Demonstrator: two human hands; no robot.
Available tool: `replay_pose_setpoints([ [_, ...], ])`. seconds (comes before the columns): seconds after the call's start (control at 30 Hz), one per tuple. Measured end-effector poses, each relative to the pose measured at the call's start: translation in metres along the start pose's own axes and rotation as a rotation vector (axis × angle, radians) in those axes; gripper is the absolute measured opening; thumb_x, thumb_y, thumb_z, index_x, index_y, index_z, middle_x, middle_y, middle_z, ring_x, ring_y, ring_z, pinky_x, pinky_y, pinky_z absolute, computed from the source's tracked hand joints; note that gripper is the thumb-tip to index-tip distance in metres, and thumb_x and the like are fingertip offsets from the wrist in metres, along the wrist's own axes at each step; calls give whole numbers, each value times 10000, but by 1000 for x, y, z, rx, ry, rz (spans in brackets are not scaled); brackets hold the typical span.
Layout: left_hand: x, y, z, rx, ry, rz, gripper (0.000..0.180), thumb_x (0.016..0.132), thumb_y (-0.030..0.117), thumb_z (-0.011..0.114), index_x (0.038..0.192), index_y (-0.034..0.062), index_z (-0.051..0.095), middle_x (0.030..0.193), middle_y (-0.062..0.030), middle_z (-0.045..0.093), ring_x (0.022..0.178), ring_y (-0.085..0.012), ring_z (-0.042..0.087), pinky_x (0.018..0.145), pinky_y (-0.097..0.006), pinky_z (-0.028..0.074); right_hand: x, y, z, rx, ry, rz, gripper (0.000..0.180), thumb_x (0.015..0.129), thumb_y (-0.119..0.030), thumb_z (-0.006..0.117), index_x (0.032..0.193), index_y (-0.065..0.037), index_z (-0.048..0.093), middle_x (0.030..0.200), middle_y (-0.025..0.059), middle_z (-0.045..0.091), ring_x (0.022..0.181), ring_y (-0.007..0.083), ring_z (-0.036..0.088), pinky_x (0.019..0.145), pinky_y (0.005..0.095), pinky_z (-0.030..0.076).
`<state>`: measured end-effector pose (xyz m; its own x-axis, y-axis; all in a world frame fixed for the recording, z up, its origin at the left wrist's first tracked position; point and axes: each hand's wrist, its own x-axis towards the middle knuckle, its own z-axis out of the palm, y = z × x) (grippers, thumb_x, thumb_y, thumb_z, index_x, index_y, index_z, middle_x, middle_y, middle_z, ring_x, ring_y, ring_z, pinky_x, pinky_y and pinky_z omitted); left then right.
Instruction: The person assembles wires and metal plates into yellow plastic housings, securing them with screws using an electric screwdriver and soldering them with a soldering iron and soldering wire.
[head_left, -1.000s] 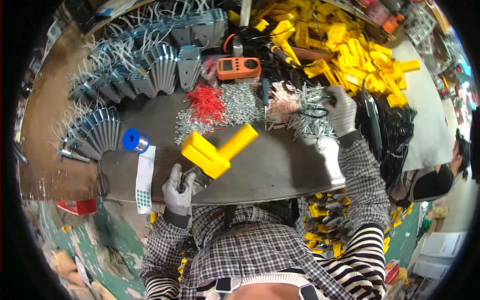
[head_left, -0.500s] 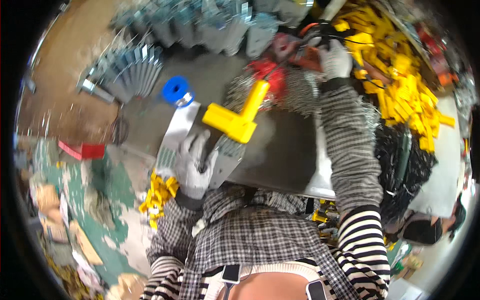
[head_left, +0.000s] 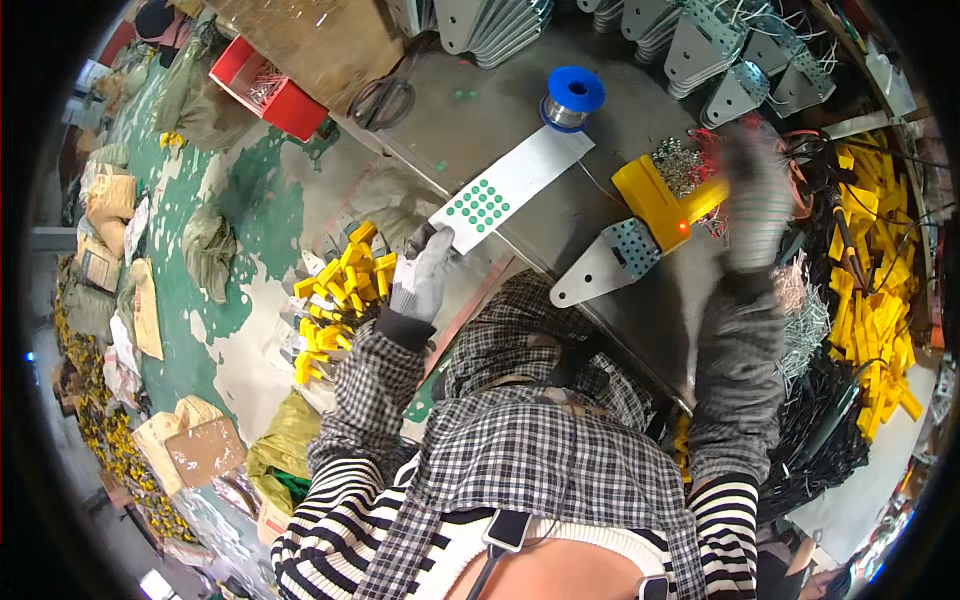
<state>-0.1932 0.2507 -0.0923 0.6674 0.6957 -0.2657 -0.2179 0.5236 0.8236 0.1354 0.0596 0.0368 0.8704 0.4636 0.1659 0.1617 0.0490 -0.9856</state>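
A narrow white strip with rows of round green dots extends past the workbench's near-left edge. My left hand, in a light grey glove, has its fingers pinched at the strip's dotted end. Beside the strip lies a metal bracket with holes, its wide end against a yellow plastic piece with a sideways arm. A small red light spot shows on that yellow piece. My right hand is smeared by motion just beyond the yellow arm, so its fingers and anything in them cannot be made out.
A blue spool of silvery wire stands at the strip's far end. Stacked metal brackets line the back. Yellow parts heap at right; more lie below my left side. A red bin stands far left.
The view has swung, shifting the bench rightward in the picture. My left hand has gone from beside the bracket to the strip's dotted end. My right hand has come nearer the yellow piece, now blurred.
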Motion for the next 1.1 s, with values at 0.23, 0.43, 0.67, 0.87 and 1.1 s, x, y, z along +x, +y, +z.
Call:
replay_pose_setpoints([
  [0.23, -2, 36, 42, 386, 105, 267, 94, 870, 105, 669, 873, 14, 643, 758, 15, 602, 711, -95, 540, 653, -278, 443, -83, 8, 182, -658, -779, -444, 210, 823, -240, 629, 969, -96, 669, 944, 121, 621, 862, 315, 637, 736, 411, 526],
  [0.43, 11, 30, 40, 929, 164, 591, 87, 839, 43, 680, 899, 17, 623, 797, -5, 591, 710, -109, 521, 652, -281, 448, -92, -4, 184, -798, -616, -426, 177, 793, -230, 637, 882, -88, 695, 885, 118, 648, 852, 275, 656, 694, 407, 531],
  [0.67, 17, 35, 42, 571, 210, 580, 327, 802, -45, 654, 1116, 1, 577, 928, -62, 605, 829, -192, 608, 746, -266, 487, -55, -4, 62, -409, -194, -193, 132, 795, -81, 680, 909, -14, 679, 861, 119, 648, 755, 166, 616, 709, 309, 497],
  [0.87, -12, 12, 139, 1195, -566, 923, 307, 742, 162, 722, 1028, 96, 633, 1076, -65, 594, 1005, -261, 572, 845, -405, 463, -19, -12, -13, -1081, -276, -590, 162, 702, -83, 694, 862, -61, 676, 954, 86, 617, 934, 300, 584, 800, 408, 480],
  [1.1, -15, 0, 174, 1446, -606, 739, 265, 722, 243, 738, 960, 161, 656, 1011, -24, 581, 982, -268, 536, 833, -427, 419, 0, -16, -62, -611, -687, -420, 211, 785, -25, 626, 988, 15, 671, 1041, 120, 656, 1028, 298, 613, 919, 373, 475],
])
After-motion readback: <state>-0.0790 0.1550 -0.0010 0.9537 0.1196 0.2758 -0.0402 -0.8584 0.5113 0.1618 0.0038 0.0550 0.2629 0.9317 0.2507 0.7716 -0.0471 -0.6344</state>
